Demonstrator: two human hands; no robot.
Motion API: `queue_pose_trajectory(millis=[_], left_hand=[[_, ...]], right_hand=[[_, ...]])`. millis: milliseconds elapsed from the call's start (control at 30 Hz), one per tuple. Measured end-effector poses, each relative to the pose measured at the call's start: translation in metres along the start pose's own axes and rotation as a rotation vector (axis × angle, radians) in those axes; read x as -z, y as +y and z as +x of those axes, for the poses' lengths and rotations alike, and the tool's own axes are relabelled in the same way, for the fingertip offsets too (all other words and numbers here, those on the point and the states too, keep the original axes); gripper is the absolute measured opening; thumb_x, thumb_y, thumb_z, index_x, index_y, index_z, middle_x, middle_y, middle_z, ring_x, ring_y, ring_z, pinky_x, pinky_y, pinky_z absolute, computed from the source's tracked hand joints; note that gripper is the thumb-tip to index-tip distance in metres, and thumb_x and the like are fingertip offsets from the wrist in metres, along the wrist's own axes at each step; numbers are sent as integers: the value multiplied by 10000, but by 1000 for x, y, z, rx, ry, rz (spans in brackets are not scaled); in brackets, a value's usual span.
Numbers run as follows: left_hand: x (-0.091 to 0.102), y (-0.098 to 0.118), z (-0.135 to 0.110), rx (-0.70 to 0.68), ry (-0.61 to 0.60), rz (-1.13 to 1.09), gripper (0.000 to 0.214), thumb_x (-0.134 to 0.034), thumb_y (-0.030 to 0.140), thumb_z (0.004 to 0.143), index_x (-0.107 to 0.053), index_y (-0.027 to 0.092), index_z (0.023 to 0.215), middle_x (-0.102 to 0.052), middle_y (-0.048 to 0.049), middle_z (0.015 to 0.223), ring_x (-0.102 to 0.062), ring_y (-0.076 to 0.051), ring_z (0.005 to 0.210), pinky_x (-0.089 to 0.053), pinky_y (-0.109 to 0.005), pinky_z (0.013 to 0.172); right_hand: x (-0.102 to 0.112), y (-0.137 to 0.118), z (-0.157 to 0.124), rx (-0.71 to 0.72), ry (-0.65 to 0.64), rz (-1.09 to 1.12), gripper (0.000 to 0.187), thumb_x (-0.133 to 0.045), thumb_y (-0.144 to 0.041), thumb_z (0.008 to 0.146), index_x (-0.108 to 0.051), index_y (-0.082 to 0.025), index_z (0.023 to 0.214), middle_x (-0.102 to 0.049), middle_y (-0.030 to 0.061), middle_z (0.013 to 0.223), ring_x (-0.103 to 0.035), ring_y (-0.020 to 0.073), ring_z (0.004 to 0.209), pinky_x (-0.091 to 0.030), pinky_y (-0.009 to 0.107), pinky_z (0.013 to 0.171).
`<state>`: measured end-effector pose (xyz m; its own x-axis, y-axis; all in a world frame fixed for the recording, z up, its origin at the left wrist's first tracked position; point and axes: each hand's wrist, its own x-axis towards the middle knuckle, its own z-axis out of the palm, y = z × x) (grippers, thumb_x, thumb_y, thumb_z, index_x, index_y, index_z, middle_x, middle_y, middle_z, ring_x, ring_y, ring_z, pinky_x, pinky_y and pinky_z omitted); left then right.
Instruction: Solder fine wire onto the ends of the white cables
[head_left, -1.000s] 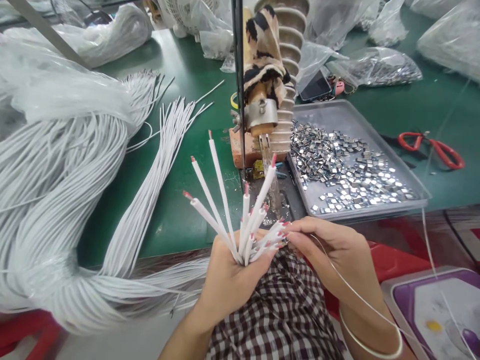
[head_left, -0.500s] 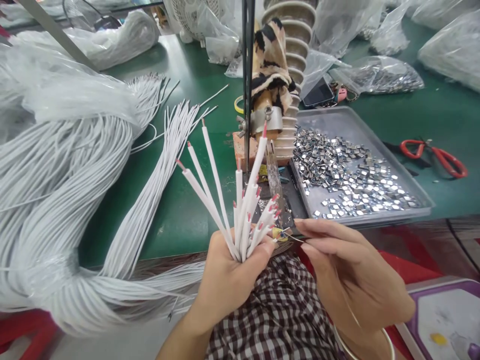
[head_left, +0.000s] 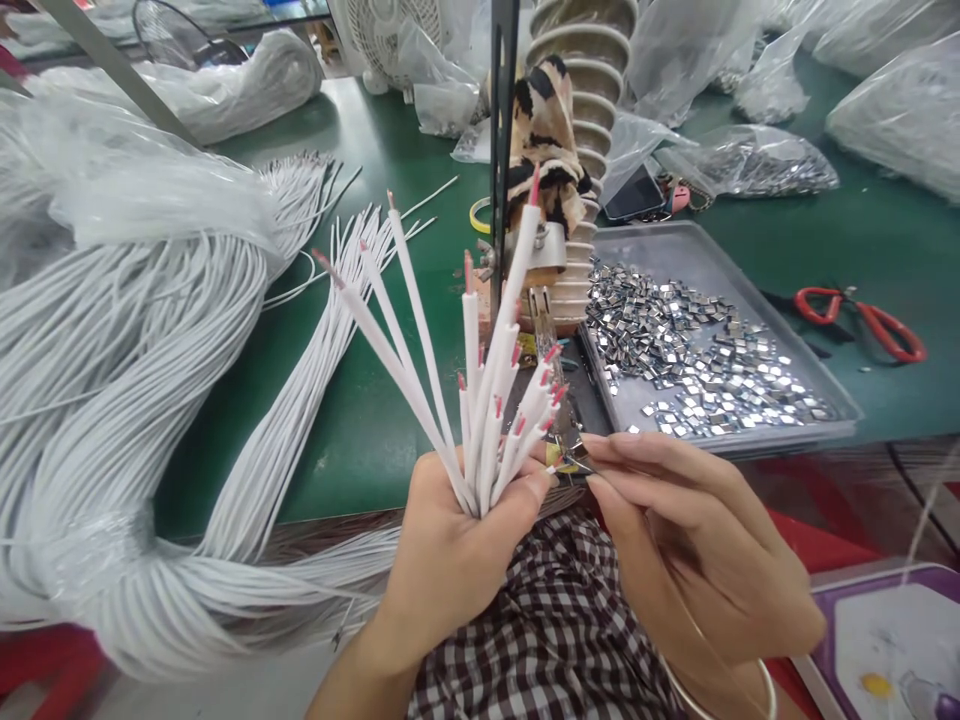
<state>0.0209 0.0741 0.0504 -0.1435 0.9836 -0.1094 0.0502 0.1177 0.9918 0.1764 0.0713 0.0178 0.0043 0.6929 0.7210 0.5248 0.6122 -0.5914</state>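
Observation:
My left hand (head_left: 450, 560) is closed round a fan of white cables with red tips (head_left: 480, 400), which stick upward in front of me. My right hand (head_left: 675, 540) sits just to the right, thumb and forefinger pinched on something small and thin at the lowest cable tip (head_left: 559, 465); I cannot make out what it is. Behind the cables stands a small press (head_left: 547, 250) with a ribbed column and an animal-print cloth. A grey tray (head_left: 720, 265) of small shiny metal clips lies to its right.
A large bundle of white cables (head_left: 112, 420) fills the left side of the green table (head_left: 360, 440), with a thinner loose bunch (head_left: 300, 400) beside it. Red-handled scissors (head_left: 862, 315) lie at the right. Plastic bags (head_left: 892, 110) and a phone (head_left: 634, 195) sit at the back.
My left hand has lifted the cable bunch slightly, so the tips stand higher. My right hand moved off the bunch, then came back to pinch at the lowest tip.

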Motion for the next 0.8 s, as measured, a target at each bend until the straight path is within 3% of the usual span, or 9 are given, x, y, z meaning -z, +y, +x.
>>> queue_pose_trajectory(millis=[100, 333, 600, 800], left_hand=[[2, 0, 1, -15, -27, 46, 164, -639, 175, 774, -652, 177, 611, -746, -36, 749, -674, -205, 735, -468, -251, 563], [7, -4, 5, -24, -122, 29, 164, -632, 149, 789, -677, 184, 636, -718, -9, 659, -644, -171, 616, -469, -236, 513], [8, -2, 13, 22, -150, -164, 212, -666, 102, 781, -736, 233, 630, -792, 23, 760, -745, -199, 785, -577, -268, 733], [9, -5, 12, 38, -141, -130, 189, -665, 120, 771, -714, 202, 607, -795, -30, 769, -739, -233, 755, -563, -277, 608]], right_hand=[[0, 0, -1, 4, 5, -28, 333, -739, -5, 766, -734, -233, 1008, -756, 33, 1102, -750, 211, 918, -667, 363, 814], [3, 0, -2, -27, -35, 8, 329, -724, -11, 781, -721, -250, 1007, -759, 25, 1078, -751, 206, 884, -671, 371, 796], [-7, 1, 5, -22, 15, 41, 323, -725, 26, 761, -728, -214, 978, -752, 26, 1086, -746, 177, 904, -667, 315, 811], [-5, -1, 5, -25, -12, 43, 304, -722, 18, 766, -729, -215, 961, -746, 27, 1096, -744, 177, 909, -671, 310, 817]])
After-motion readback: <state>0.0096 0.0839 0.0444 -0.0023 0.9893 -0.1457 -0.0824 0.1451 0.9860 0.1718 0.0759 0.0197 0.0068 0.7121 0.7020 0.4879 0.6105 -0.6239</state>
